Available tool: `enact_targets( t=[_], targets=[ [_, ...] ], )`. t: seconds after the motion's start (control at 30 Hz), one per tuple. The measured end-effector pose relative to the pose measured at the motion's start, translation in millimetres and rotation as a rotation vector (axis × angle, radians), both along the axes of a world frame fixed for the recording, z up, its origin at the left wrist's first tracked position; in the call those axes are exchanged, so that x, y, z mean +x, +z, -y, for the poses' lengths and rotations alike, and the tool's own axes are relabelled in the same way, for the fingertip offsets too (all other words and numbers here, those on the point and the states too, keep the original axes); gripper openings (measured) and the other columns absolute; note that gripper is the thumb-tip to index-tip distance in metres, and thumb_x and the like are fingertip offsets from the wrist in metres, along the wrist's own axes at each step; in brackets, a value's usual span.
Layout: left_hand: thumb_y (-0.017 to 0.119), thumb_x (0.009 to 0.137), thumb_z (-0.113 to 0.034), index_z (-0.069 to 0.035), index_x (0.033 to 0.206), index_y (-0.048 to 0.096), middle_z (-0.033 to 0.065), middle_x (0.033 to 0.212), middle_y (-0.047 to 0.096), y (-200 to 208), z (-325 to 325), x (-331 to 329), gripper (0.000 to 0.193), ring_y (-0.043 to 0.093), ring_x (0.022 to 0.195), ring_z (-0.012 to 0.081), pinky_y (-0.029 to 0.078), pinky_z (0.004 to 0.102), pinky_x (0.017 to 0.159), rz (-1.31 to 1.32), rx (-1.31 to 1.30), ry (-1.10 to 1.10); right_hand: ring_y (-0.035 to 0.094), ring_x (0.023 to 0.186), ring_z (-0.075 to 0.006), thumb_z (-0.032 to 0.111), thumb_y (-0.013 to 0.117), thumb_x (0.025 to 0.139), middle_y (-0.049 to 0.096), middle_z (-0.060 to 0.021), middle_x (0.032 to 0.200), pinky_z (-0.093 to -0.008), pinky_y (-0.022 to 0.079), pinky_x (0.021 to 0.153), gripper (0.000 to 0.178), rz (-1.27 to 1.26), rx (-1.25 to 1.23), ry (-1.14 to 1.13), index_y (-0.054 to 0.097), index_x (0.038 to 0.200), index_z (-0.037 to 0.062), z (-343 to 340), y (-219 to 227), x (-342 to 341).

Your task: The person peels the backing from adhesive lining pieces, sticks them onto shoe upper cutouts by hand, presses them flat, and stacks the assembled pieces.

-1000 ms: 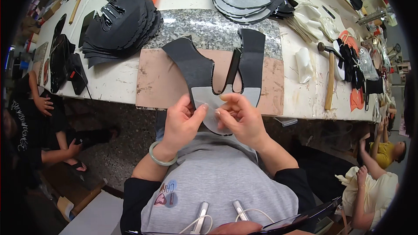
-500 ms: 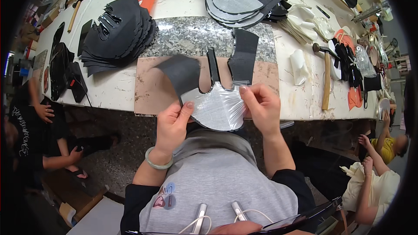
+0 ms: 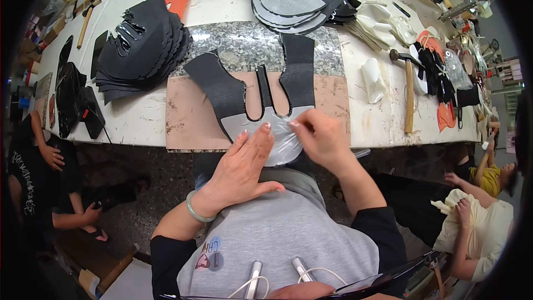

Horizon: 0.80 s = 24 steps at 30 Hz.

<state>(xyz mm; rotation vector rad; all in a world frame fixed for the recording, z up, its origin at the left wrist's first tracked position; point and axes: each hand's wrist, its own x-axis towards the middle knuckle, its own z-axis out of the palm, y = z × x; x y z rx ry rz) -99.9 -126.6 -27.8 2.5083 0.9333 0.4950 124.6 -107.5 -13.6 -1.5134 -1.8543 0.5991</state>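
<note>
Across the upper frame I see a white table (image 3: 377, 125), and at its front edge a pinkish-brown board (image 3: 189, 125). At frame centre, the black-and-grey cut piece (image 3: 230, 97) lies over that board, its grey end overhanging. My left hand (image 3: 241, 161) presses flat there, thumb spread; my right hand's (image 3: 322, 136) thumb and finger pinch wrinkled clear film (image 3: 287, 143).
</note>
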Motion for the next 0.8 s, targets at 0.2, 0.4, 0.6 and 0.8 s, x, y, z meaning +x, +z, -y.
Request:
enact_targets(
  t=[0.2, 0.4, 0.6, 0.8],
  targets=[
    [0.064, 0.077, -0.065, -0.011, 0.145, 0.044, 0.0155, 0.150, 0.041, 4.7, -2.3, -0.3, 0.090, 0.040, 0.140, 0.0286, 0.028, 0.0469, 0.114, -0.116, 0.018, -0.063, 0.064, 0.062, -0.0234, 0.010, 0.070, 0.086, 0.065, -0.0153, 0.071, -0.0347, 0.049, 0.059, 0.013, 0.038, -0.002, -0.264, 0.062, 0.083, 0.0000, -26.7, 11.5, 76.0],
    [0.069, 0.084, -0.039, -0.017, 0.141, 0.051, 0.0102, 0.147, 0.048, 3.1, -5.3, 2.9, 0.064, 0.041, 0.139, 0.0263, 0.028, 0.0441, 0.114, -0.080, 0.055, -0.037, 0.059, 0.065, -0.0130, 0.017, 0.070, 0.090, 0.066, -0.0094, 0.073, -0.0285, 0.048, 0.061, 0.018, 0.155, 0.275, -0.615, 0.066, 0.090, -0.0005, -71.7, 57.6, 154.7],
    [0.055, 0.085, 0.000, -0.013, 0.132, 0.059, 0.0094, 0.138, 0.057, -8.9, -6.1, 0.2, 0.049, 0.052, 0.131, 0.0246, 0.037, 0.0423, 0.107, -0.023, 0.267, 0.031, 0.064, 0.087, -0.0138, -0.005, 0.056, 0.094, 0.065, -0.0097, 0.113, -0.0258, 0.052, 0.082, 0.018, -0.313, 0.050, -0.091, 0.061, 0.111, -0.0002, -14.8, 84.8, 130.7],
    [0.062, 0.072, 0.009, 0.000, 0.114, 0.065, 0.0128, 0.108, 0.070, 38.8, -26.9, -8.4, 0.042, 0.070, 0.099, 0.0241, 0.051, 0.0319, 0.077, 0.384, 0.238, -0.066, 0.063, 0.108, -0.0276, 0.025, 0.068, 0.083, 0.068, -0.0140, 0.113, -0.0445, 0.042, 0.098, 0.039, 0.094, -0.606, 0.736, 0.067, 0.117, 0.0052, 48.7, 74.8, 107.9]
  ],
)
